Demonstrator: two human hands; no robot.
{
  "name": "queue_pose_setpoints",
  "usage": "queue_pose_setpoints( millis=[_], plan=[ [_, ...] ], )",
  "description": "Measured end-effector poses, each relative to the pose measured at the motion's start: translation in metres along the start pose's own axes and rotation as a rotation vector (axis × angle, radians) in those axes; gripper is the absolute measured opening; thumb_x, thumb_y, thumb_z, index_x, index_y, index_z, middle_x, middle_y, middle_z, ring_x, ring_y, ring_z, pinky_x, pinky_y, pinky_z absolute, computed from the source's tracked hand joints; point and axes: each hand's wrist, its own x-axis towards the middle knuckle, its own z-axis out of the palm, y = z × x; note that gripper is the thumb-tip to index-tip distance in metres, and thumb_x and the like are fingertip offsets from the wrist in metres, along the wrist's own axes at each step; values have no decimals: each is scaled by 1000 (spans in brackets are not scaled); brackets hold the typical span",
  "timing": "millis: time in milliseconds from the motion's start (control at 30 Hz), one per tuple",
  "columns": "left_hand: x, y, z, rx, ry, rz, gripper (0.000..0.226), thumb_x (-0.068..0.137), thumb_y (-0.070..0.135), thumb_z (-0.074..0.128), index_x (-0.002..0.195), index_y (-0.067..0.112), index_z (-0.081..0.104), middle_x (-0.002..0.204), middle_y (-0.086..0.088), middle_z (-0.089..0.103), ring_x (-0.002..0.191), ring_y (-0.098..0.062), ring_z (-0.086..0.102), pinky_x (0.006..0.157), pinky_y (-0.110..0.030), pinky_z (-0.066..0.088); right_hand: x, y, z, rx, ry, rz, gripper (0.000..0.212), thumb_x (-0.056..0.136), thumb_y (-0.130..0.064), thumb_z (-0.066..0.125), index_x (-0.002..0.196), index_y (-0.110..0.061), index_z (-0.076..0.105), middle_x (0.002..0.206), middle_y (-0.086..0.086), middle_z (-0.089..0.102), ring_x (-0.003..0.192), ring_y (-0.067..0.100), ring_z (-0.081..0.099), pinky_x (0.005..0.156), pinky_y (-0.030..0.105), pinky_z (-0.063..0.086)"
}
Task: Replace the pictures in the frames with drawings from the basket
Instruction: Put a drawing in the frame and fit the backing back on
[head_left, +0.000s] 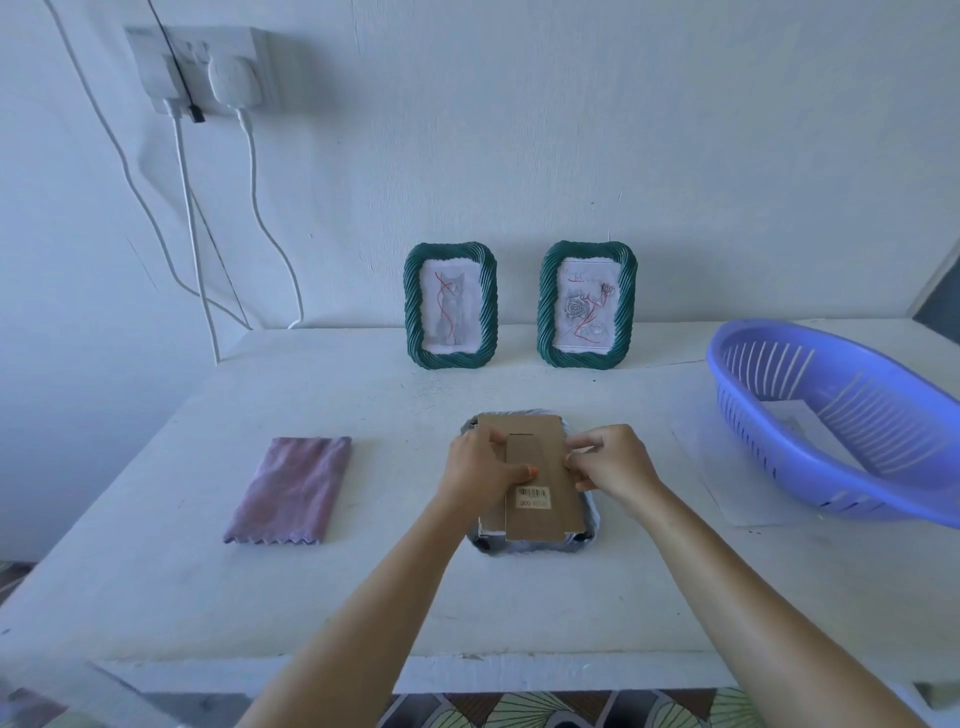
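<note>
A third picture frame (535, 543) lies face down at the middle of the white table (363, 597), its brown cardboard back (540, 512) with a barcode sticker facing up. My left hand (478, 467) rests on the left side of the back, thumb pressing on the cardboard stand. My right hand (610, 462) pinches at the back's right edge with curled fingers. Two green twisted frames stand against the wall: the left one (451, 305) holds a cat drawing, the right one (588, 304) a rose drawing. The purple basket (852, 421) at the right holds a sheet of paper (802, 423).
A folded pinkish-purple cloth (291, 491) lies left of the face-down frame. A sheet of paper (727, 483) lies under the basket. White cables (192, 218) hang from a wall socket (197, 67) at the upper left. The table's front edge is close to me.
</note>
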Motion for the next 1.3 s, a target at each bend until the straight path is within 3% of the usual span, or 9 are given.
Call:
queue_pose_setpoints(
  millis=[100,200,567,700,800,933,1000,1133,1300],
  plan=[
    [0,3,0,61,3,44,36,79,25,71,108,3,65,115,-11,64,93,-19,50,67,-22,36,1,0,4,-57,39,-37,19,79,-1,63,97,-2,70,72,10,65,29,2,51,42,7,45],
    [4,2,1,83,-3,40,29,79,27,71,99,5,69,107,-10,67,87,-16,49,71,-24,37,0,-3,7,-68,51,-41,14,79,1,61,89,1,71,74,14,66,25,-1,47,38,5,42],
    [6,-4,5,98,-38,31,27,81,28,68,98,8,71,101,-9,70,84,-18,56,66,-25,42,-2,-4,10,-117,44,-39,15,80,4,58,85,4,72,53,1,54,28,-6,46,36,5,37],
    [8,-6,6,90,-30,29,30,81,30,69,103,10,70,105,-7,69,96,-22,61,71,-25,43,0,-2,12,-124,72,-56,15,79,3,58,84,7,71,69,20,67,27,-3,45,44,13,41],
    [8,-5,6,94,-21,24,32,81,30,69,105,10,68,109,-8,67,101,-23,59,74,-26,41,3,-1,13,-131,74,-63,15,80,2,60,88,2,73,73,16,66,27,-4,47,41,8,43],
    [10,-5,5,146,-34,16,23,80,34,69,95,18,65,109,-7,63,100,-22,53,88,-31,39,9,-1,16,-191,88,-49,15,80,-1,62,91,-1,72,92,20,71,55,14,56,75,32,55],
    [10,-5,5,154,-42,10,17,80,34,69,80,24,55,99,-5,58,91,-17,46,84,-30,39,11,-2,19,-222,88,-34,15,81,-2,60,91,-1,72,96,19,70,72,27,62,74,35,56],
    [12,-5,5,145,-57,18,18,80,31,70,79,20,56,96,-6,60,84,-15,46,57,-17,35,12,-7,26,-402,81,-13,21,85,-4,52,101,-2,65,106,16,66,92,32,63,69,28,47],
    [14,-6,4,143,-45,37,33,81,30,69,103,5,67,109,-9,66,84,-14,48,55,-16,34,7,-17,29,-569,104,1,20,91,-3,45,109,-1,53,115,17,58,105,34,58,71,30,39]
  ],
)
